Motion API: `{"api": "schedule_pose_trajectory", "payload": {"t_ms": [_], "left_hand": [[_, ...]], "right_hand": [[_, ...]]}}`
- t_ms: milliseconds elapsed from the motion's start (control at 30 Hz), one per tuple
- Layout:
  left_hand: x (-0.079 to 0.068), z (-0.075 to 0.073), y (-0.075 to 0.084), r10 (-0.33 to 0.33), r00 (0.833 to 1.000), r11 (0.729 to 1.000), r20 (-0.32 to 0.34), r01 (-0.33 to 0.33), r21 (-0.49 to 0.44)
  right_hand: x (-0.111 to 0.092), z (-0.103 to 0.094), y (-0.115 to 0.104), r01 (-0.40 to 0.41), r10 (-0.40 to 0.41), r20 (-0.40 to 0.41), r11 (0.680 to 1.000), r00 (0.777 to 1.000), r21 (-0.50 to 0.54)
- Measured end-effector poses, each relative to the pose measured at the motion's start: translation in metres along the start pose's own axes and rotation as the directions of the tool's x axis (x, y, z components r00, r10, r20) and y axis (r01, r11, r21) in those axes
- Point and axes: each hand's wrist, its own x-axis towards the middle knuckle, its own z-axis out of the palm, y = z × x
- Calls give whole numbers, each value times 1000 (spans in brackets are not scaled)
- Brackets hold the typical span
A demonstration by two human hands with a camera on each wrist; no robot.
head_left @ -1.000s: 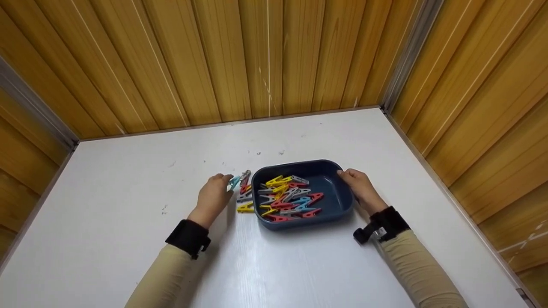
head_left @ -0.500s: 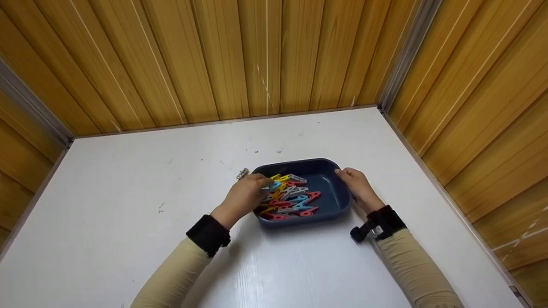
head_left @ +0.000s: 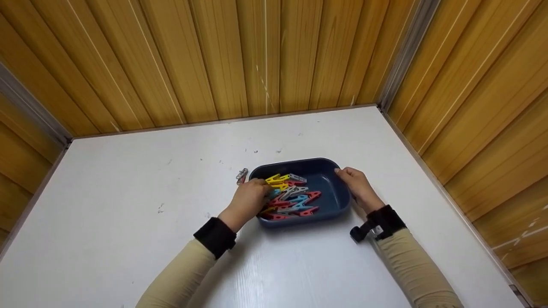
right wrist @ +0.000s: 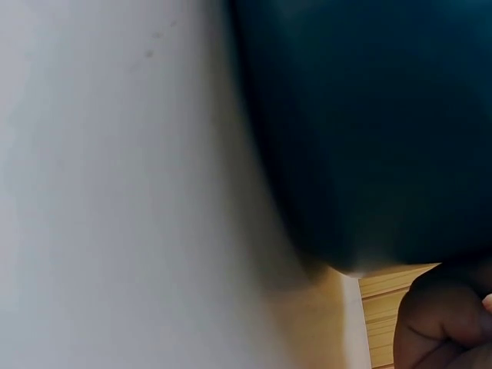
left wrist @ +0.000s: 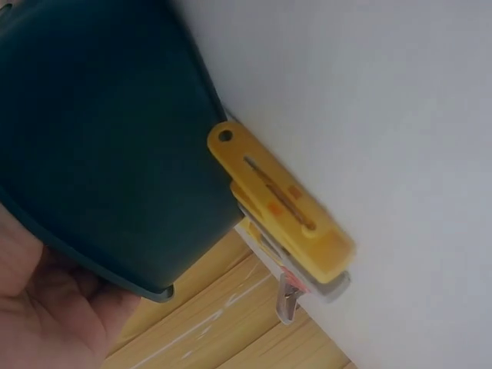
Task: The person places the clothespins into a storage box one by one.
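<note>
A dark blue plastic bin [head_left: 332, 188] in the head view holds several red, yellow, grey and light blue clothespins [head_left: 295, 201]. My left hand [head_left: 246, 199] reaches over its left wall, fingertips down among the clothespins. Beside those fingertips is a light blue clothespin [head_left: 275, 193]; whether they still pinch it is hidden. The left wrist view has the left hand [left wrist: 65, 315] at the bin's rim [left wrist: 92, 265], finger ends behind the wall. My right hand [head_left: 358, 188] grips the bin's right rim, thumb on top; the right wrist view shows only part of this hand [right wrist: 446, 323].
On the white table [head_left: 128, 205], left of the bin, lie a few loose clothespins: a yellow one [left wrist: 280, 204] over a grey one [left wrist: 334, 286], and one with a metal-coloured end [head_left: 242, 175]. Wood-patterned panels [head_left: 239, 60] wall the table's back and sides.
The left hand has carried a light blue clothespin from the table rightward over the rim, then lowered into the bin. The right hand has kept its hold on the bin.
</note>
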Motion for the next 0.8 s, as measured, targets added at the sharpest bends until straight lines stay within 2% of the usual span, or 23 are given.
{"api": "schedule_pose_trajectory", "payload": {"t_ms": [133, 367, 433, 567, 633, 700, 800], "left_hand": [[-2, 1, 0, -7, 1000, 1000, -23, 6, -21], [-4, -3, -7, 9, 997, 996, -80, -16, -84], [-5, -8, -11, -21, 994, 994, -108, 10, -106], [-10, -24, -23, -124, 980, 985, -155, 103, -138], [-14, -31, -28, -172, 974, 976, -147, 148, -161], [-19, -34, -33, -215, 970, 965, -112, 192, -181], [-29, -33, -38, -253, 967, 949, -20, 245, -197]], "right_hand": [[-3, 0, -6, -18, 18, 11, 1000, 1000, 6], [10, -3, 11, -11, 11, -9, 1000, 1000, -10], [10, -3, 11, -12, 12, -6, 1000, 1000, -15], [9, -3, 10, -8, 7, -15, 1000, 1000, -21], [9, -2, 10, -4, 3, -16, 1000, 1000, -25], [9, -1, 10, 1, -2, -23, 1000, 1000, -24], [9, -1, 10, 13, -13, -21, 1000, 1000, -26]]}}
